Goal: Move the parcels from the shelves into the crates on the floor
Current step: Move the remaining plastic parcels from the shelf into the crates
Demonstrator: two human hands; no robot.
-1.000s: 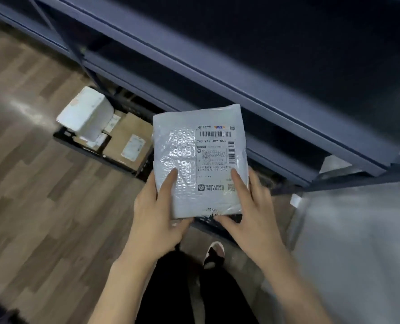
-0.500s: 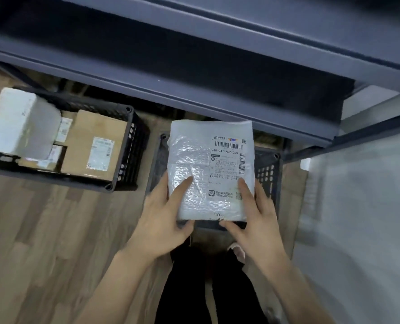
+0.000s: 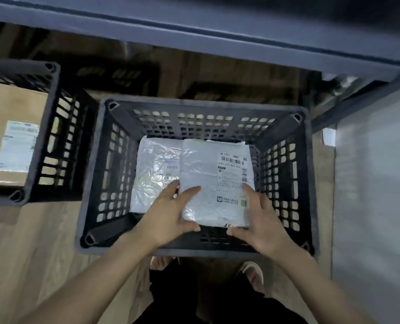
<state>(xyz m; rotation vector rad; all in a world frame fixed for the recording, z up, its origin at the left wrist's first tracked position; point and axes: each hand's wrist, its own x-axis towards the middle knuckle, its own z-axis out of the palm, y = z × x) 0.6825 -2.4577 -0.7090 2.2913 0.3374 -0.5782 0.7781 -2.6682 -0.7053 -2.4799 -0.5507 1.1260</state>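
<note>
A: Holding a white bubble mailer [image 3: 214, 183] by its near end over the dark slatted crate [image 3: 90, 174], a person sorted parcels below grey shelving [image 3: 194, 31]; the left hand [image 3: 168, 216] and right hand [image 3: 262, 220] each pinched a near corner, thumb underneath and fingers spread across the top.

B: Was the mailer down yet?

A: That could not be told. It sat inside the crate's walls, overlapping a clear plastic-wrapped parcel [image 3: 154, 174] already lying on the bottom, but whether the two touched was unclear.

B: How did it look to handle?

A: Light and soft, by appearance. The padded skin was wrinkled and glossy, so likely a little slippery, and it would probably sag if held by one corner. A two-corner grip along the short edge, clear of the printed label [image 3: 233, 174], seemed the sensible hold.

B: And alongside?

A: A second crate [image 3: 51, 136], just to the left, held a brown carton [image 3: 9, 106].
</note>
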